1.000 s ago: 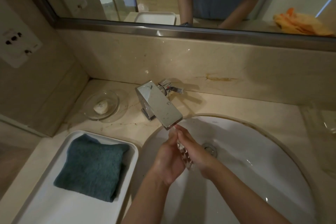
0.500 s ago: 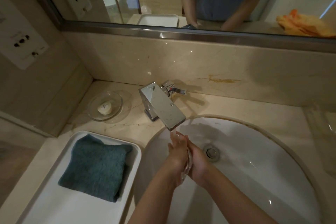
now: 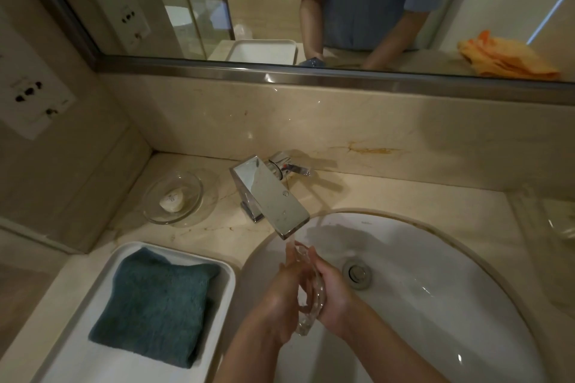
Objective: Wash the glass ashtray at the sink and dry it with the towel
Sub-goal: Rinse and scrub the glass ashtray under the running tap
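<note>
Glass ashtray (image 3: 311, 292) on edge under tap stream, gripped between left hand (image 3: 280, 298) and right hand (image 3: 334, 295).

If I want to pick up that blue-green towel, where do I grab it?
Probably pinch the towel at its thick folded edge nearest the sink, coming down from above. It lies flat and folded in the white tray, whose raised rim blocks a sideways reach.
</note>
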Demonstrator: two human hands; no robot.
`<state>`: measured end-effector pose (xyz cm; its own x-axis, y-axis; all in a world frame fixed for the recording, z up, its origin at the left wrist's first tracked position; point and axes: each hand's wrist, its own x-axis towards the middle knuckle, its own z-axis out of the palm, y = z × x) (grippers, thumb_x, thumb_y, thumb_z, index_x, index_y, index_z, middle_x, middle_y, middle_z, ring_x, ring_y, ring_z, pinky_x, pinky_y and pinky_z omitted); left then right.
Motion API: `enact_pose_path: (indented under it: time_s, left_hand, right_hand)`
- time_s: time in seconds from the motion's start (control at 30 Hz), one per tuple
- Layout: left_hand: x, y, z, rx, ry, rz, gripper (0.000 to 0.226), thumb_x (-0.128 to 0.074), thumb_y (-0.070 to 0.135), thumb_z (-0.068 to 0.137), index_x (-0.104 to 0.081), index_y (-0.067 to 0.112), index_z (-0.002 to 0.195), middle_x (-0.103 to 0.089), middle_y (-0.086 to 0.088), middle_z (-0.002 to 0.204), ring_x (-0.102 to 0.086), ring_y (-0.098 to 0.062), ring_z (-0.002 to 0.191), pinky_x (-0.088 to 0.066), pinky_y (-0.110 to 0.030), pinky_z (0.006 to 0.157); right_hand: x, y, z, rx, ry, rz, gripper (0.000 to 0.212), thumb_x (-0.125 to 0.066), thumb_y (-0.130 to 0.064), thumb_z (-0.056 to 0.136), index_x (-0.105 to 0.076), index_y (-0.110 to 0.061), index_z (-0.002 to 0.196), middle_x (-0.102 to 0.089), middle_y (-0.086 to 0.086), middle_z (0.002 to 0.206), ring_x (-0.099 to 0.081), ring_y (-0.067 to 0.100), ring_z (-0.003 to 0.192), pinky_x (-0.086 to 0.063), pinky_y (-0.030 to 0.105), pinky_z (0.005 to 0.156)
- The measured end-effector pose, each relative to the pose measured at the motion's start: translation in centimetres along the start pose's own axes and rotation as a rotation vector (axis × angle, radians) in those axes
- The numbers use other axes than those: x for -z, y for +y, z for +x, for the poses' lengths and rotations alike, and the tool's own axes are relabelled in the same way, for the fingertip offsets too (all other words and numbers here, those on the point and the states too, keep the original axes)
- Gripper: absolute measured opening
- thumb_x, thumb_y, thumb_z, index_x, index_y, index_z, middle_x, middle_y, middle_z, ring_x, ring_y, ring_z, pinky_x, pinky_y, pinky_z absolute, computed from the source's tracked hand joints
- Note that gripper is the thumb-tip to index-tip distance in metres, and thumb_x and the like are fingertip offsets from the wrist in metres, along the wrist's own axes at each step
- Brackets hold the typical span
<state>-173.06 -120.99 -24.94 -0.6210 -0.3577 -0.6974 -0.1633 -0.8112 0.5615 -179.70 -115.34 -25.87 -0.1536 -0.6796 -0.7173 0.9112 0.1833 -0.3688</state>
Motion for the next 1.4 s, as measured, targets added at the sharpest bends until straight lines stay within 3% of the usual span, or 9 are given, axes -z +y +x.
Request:
enact_pose_path:
  time_s: [0.13, 0.27, 0.53, 0.7, 0.83, 1.0, 1.1, 1.3, 1.4]
  left_hand:
    - [0.2, -0.4, 0.5, -0.082, 0.055, 0.146, 0.039, -0.048, 0.041, 0.087, -0.052, 0.037, 0.126, -0.038, 0.008, 0.146, -0.025, -0.011, 0.139, -0.018, -0.048, 0.115]
    - [0.3, -0.3, 0.0, -0.106, 0.114, 0.285, 0.044, -0.047, 0.054, 0.070, -0.059, 0.038, 0.108, -0.055, 0.000, 0.128, -0.050, -0.020, 0.119, -0.037, -0.048, 0.103]
    - [0.4, 0.6, -0.7, -0.207, 0.189, 0.541, 0.024, -0.041, 0.023, 0.092, -0.051, 0.027, 0.113, -0.064, -0.006, 0.101, -0.061, -0.014, 0.084, -0.049, -0.026, 0.060]
    - [1.2, 0.8, -1.2, -0.286, 0.188, 0.499, 0.017, -0.046, 0.026, 0.094, -0.057, 0.020, 0.107, -0.067, -0.005, 0.087, -0.062, -0.010, 0.066, -0.047, -0.021, 0.051]
    - [1.7, 0.6, -1.4, -0.235, 0.041, 0.299, 0.030, -0.053, 0.026, 0.090, -0.063, 0.002, 0.105, -0.065, -0.015, 0.091, -0.061, -0.021, 0.077, -0.050, -0.026, 0.061]
    - [1.4, 1.2, -1.5, -0.170, -0.102, 0.182, 0.032, -0.042, 0.021, 0.097, -0.061, 0.004, 0.116, -0.066, -0.016, 0.117, -0.064, -0.025, 0.104, -0.050, -0.039, 0.085]
    - [1.3, 1.2, -1.3, -0.149, -0.112, 0.197, 0.030, -0.043, 0.022, 0.096, -0.062, 0.008, 0.114, -0.068, -0.011, 0.112, -0.065, -0.023, 0.102, -0.055, -0.034, 0.076]
    - [1.2, 1.2, -1.1, -0.195, -0.078, 0.236, 0.025, -0.047, 0.023, 0.095, -0.062, 0.011, 0.111, -0.069, -0.008, 0.106, -0.065, -0.026, 0.096, -0.054, -0.037, 0.075]
    - [1.2, 1.2, -1.3, -0.303, -0.001, 0.267, 0.014, -0.051, 0.020, 0.092, -0.064, 0.017, 0.097, -0.073, 0.003, 0.089, -0.068, -0.016, 0.084, -0.054, -0.033, 0.071]
  right_hand:
    - [0.2, 0.6, 0.3, -0.041, 0.034, 0.002, 0.042, -0.050, -0.049, 0.083, -0.068, -0.019, 0.107, -0.070, 0.003, 0.107, -0.061, 0.018, 0.107, -0.045, 0.033, 0.072]
    - [0.3, 0.7, -0.1, -0.032, 0.000, 0.007, 0.042, -0.045, -0.049, 0.086, -0.070, -0.016, 0.095, -0.074, 0.005, 0.091, -0.062, 0.019, 0.096, -0.045, 0.035, 0.075]
    - [0.1, 0.1, -0.6, -0.015, -0.084, 0.048, 0.042, -0.047, -0.049, 0.083, -0.063, -0.031, 0.117, -0.063, 0.005, 0.122, -0.054, 0.022, 0.117, -0.043, 0.043, 0.083]
    - [0.6, -0.6, -0.9, 0.033, -0.229, 0.235, 0.057, -0.052, -0.051, 0.076, -0.054, -0.027, 0.128, -0.064, 0.006, 0.116, -0.054, 0.024, 0.109, -0.037, 0.047, 0.090]
    - [1.2, -0.5, -0.8, 0.118, -0.365, 0.299, 0.075, -0.079, -0.048, 0.059, -0.056, -0.026, 0.127, -0.061, 0.003, 0.129, -0.063, 0.025, 0.108, -0.046, 0.051, 0.088]
    - [2.1, -0.4, -0.8, 0.151, -0.402, 0.358, 0.080, -0.085, -0.035, 0.053, -0.057, -0.019, 0.126, -0.059, 0.005, 0.131, -0.066, 0.023, 0.104, -0.046, 0.054, 0.088]
    - [2.9, -0.7, -0.8, 0.149, -0.403, 0.338, 0.081, -0.084, -0.034, 0.055, -0.054, -0.018, 0.129, -0.058, 0.005, 0.131, -0.064, 0.022, 0.107, -0.048, 0.050, 0.089]
    - [3.4, -2.1, -1.1, 0.105, -0.260, 0.174, 0.050, -0.071, -0.030, 0.065, -0.066, -0.019, 0.113, -0.069, 0.008, 0.109, -0.069, 0.024, 0.092, -0.054, 0.044, 0.080]
    - [3.2, -2.5, -2.3, 0.120, -0.155, -0.129, 0.029, -0.057, -0.031, 0.080, -0.067, -0.025, 0.106, -0.071, -0.005, 0.106, -0.070, 0.017, 0.092, -0.054, 0.037, 0.072]
